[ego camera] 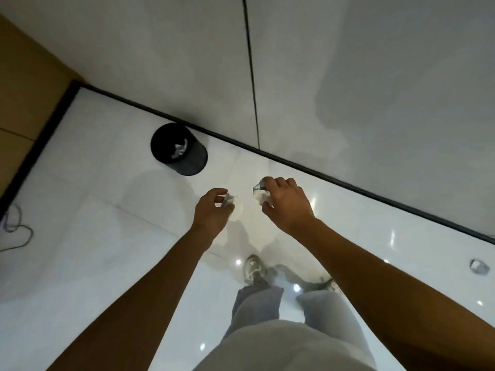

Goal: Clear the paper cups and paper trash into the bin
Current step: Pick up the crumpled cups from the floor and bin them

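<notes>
- The person stands on a glossy white floor (80, 263), both arms stretched forward, with the black bin (179, 149) ahead and to the left, close against the dark skirting at the foot of the wall (348, 76).
- The left hand (211, 210) has its fingers curled around a pale paper cup (237, 210), with what looks like a folded scrap of paper pinched against it; blur makes the scrap hard to be sure of.
- The right hand (286, 202) grips from above a second cup or crumpled paper wad (261, 195), white with a darker patch near the top; which of the two it is cannot be told.
- Both loads are held in the air, well short of the bin and to its right.
- Some crumpled paper (180, 150) already lies inside the bin.
- Judged by material, these items should be very light and thin-walled: a hard squeeze would likely buckle a cup, which matters little for trash but could spill any dregs.
- A hold around the cup's side wall near the rim seems the most secure, since the rolled rim stiffens it.
- Being so light, paper may drift if dropped from height, so releasing low over the bin's mouth looks sensible.
- A cable (16, 231) lies on the floor at far left, and a small metal fitting (480, 266) at far right.
</notes>
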Demonstrator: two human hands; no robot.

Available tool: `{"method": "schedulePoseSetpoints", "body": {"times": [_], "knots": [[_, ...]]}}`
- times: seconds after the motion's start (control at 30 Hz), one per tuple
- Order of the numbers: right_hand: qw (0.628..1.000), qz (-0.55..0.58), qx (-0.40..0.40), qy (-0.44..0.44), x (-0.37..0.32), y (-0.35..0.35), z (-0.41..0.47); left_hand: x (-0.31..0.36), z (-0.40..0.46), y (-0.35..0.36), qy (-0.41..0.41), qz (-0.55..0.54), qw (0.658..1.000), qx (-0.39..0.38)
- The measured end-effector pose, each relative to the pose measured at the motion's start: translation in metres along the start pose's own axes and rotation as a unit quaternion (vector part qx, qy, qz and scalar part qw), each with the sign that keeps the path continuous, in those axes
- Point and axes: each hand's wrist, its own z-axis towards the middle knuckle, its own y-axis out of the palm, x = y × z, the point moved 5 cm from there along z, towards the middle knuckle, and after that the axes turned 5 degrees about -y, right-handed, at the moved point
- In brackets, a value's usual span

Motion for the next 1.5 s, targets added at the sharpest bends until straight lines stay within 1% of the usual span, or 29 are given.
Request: {"method": "schedulePoseSetpoints", "body": {"times": [0.1, 0.27, 0.43, 0.53, 0.67, 0.77, 0.83, 1.0, 1.2, 1.37, 1.5], "knots": [[0.999, -0.016, -0.015, -0.035, -0.046, 0.015, 0.040, -0.013, 0.022, -0.053, -0.012, -0.035, 0.999, 0.025], [0.995, -0.021, -0.056, -0.082, -0.099, 0.039, 0.100, -0.030, 0.061, -0.113, -0.058, -0.094, 0.992, 0.055], [0.989, -0.017, -0.099, -0.111, -0.126, 0.046, 0.175, -0.018, 0.107, -0.155, -0.070, -0.109, 0.988, 0.085], [0.986, -0.003, -0.113, -0.125, -0.144, 0.044, 0.225, -0.006, 0.138, -0.183, -0.073, -0.108, 0.984, 0.124], [0.978, -0.034, -0.125, -0.162, -0.165, 0.048, 0.289, 0.010, 0.179, -0.210, -0.087, -0.130, 0.977, 0.147], [0.971, -0.059, -0.117, -0.201, -0.182, 0.056, 0.327, 0.012, 0.205, -0.226, -0.103, -0.145, 0.972, 0.154], [0.966, -0.066, -0.134, -0.210, -0.190, 0.066, 0.351, 0.009, 0.224, -0.234, -0.117, -0.156, 0.968, 0.157], [0.966, -0.045, -0.163, -0.196, -0.206, 0.101, 0.408, -0.007, 0.277, -0.259, -0.132, -0.153, 0.967, 0.153], [0.975, -0.038, -0.158, -0.154, -0.222, 0.159, 0.477, -0.029, 0.340, -0.285, -0.150, -0.146, 0.969, 0.134], [0.979, -0.064, -0.177, -0.078, -0.231, 0.205, 0.519, -0.040, 0.382, -0.303, -0.144, -0.113, 0.976, 0.117], [0.977, -0.063, -0.205, -0.024, -0.227, 0.218, 0.527, -0.038, 0.408, -0.314, -0.135, -0.105, 0.980, 0.104]]}}
